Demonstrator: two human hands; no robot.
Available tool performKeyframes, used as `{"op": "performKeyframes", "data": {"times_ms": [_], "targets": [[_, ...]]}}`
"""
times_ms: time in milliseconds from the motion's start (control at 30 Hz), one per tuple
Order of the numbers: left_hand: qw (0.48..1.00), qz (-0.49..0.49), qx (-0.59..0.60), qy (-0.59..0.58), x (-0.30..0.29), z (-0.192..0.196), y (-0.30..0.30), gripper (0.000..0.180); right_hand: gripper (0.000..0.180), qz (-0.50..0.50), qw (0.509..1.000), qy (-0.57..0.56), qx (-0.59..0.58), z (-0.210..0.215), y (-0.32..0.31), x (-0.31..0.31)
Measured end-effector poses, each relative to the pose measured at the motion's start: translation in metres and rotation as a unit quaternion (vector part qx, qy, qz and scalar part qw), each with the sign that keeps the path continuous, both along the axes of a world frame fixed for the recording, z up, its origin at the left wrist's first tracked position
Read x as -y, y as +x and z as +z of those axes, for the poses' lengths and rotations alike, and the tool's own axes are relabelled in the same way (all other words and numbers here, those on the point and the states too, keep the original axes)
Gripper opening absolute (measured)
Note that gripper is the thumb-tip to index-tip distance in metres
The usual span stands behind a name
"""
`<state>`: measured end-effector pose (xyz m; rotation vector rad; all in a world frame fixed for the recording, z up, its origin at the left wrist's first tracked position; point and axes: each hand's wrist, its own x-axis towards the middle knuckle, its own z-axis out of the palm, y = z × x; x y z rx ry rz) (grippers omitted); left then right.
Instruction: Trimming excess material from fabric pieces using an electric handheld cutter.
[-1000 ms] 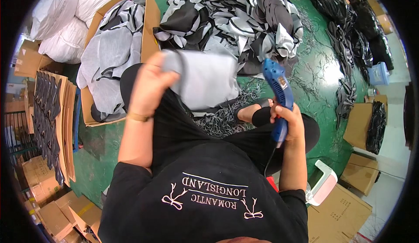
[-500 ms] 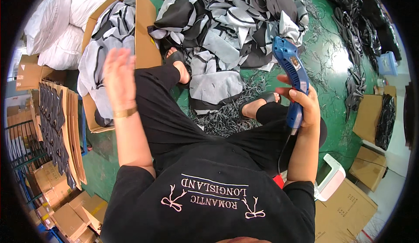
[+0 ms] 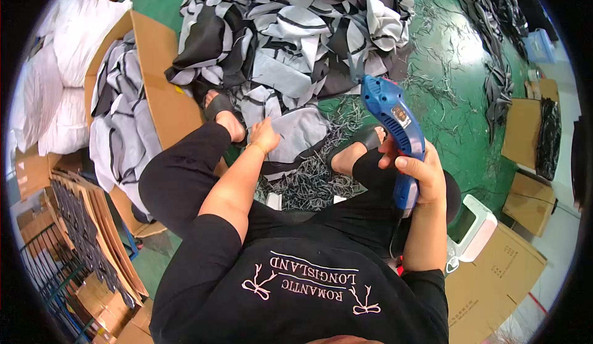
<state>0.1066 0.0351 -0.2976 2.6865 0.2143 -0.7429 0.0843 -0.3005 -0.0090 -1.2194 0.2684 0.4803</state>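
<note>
Two hands busy: left hand pinching a grey piece lying by the feet, right hand clamped round the blue cutter. Blade apparently exposed; cord may snag among scraps, risking a nicked foot.

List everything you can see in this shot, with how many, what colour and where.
Blue handheld power tool: one, blue, held upright at right of centre.
Grey fabric piece: one, grey, on the floor between the feet.
Fabric heap: one, grey, black and white, top centre.
Open cardboard box: one, brown, left, filled with grey pieces.
White sacks: several, white, far left.
Flat cartons: several, brown, right edge and lower left.
Trimmings: many, dark strips, on the green floor.
Left hand: one, touching the grey fabric piece.
Right hand: one, gripping the tool.
</note>
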Motion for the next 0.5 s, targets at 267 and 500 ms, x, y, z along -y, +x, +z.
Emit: {"op": "performKeyframes", "data": {"times_ms": [267,500], "targets": [[0.986,0.039,-0.124,-0.104,0.010,-0.004,-0.008,0.022,0.050,0.007,1.000,0.006,-0.025,-0.006,0.018,-0.010],[0.898,0.099,-0.153,-0.401,0.048,0.053,0.007,0.014,0.044,0.001,1.000,0.006,-0.030,-0.010,0.010,-0.012]]}}
